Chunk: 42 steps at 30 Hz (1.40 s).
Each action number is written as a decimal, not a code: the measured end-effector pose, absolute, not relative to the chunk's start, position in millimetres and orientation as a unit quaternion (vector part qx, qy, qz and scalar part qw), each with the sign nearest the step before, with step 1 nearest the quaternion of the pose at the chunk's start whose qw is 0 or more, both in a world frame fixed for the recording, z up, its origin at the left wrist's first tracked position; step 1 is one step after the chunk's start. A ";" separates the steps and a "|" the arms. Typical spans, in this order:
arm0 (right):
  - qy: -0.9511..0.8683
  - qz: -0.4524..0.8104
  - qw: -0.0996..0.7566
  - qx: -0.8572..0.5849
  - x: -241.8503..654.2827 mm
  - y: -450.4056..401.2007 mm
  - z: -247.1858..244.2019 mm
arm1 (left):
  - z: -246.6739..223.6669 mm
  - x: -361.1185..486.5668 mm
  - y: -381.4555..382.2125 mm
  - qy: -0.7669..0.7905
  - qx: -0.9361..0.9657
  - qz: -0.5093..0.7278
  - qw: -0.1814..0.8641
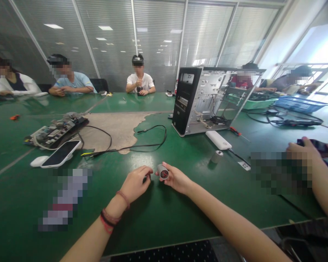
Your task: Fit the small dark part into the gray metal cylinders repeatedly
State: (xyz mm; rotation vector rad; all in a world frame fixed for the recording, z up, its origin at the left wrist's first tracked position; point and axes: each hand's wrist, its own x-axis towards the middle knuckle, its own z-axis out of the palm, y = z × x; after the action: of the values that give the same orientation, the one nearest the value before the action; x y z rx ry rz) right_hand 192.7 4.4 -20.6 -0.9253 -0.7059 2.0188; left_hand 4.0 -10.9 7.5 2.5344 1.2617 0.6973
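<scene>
My right hand (175, 179) is wrapped round a small grey metal cylinder (163, 171), its end with a dark and reddish inside turned towards me. Just left of it, my left hand (138, 182) has its fingers curled in a pinch. A small dark bit shows at those fingertips, too small to name. The two hands are close together but apart, low over the green table (153, 218). A second silvery cylinder (217, 157) stands on the table to the right, beside a white power bank (218, 140) with a black cable.
An open computer case (187, 105) stands ahead, a red-handled screwdriver (235, 131) beside it. To the left lie a circuit board (57, 131), a phone (61, 154) and a black cable (150, 145). Co-workers sit around; a neighbour's hand (303, 154) holds a dark object at right.
</scene>
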 end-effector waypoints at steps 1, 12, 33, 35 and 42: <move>-0.258 0.806 0.394 -0.359 193.1 4.4 -20.6 | 7.8 3.9 -10.9 0.431 0.863 0.239 0.113; -0.194 0.824 0.413 -0.337 194.1 1.3 -18.8 | 9.1 4.7 -10.9 0.426 0.864 0.232 0.134; -0.652 0.421 0.473 -0.418 188.0 -21.0 -17.7 | 4.9 14.0 -12.4 0.391 0.717 0.322 0.478; -0.672 0.396 0.462 -0.422 188.6 -21.8 -16.4 | 4.2 14.6 -13.8 0.387 0.721 0.320 0.477; -0.701 0.369 0.451 -0.411 188.2 -21.9 -16.6 | 1.8 16.5 -15.3 0.380 0.696 0.343 0.502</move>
State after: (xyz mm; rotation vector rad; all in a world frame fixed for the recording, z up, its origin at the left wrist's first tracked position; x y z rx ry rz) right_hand 188.2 -21.9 -16.6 -1.0157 -1.7320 0.9111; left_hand 16.5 -15.3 1.8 1.6824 0.9184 0.8297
